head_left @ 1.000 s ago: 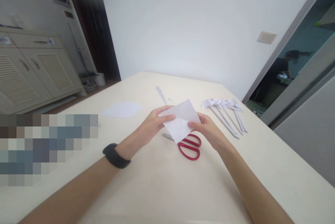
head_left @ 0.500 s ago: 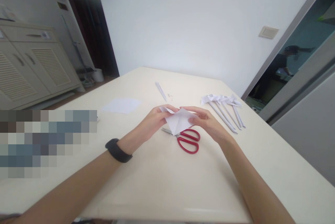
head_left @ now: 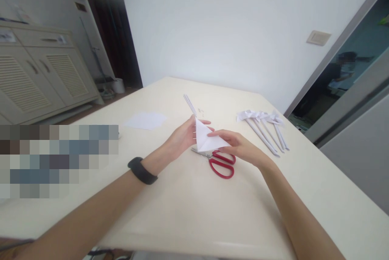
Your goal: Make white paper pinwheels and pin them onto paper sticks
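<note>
Now folded narrower, paper (head_left: pixel 206 140), both hands pinching

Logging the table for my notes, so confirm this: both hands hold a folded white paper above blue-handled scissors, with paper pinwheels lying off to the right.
One detail is wrong: the scissors have red handles, not blue, as the head view shows. Both the left hand and right hand do hold the folded white paper above them, with the paper pinwheels lying to the right.
</note>
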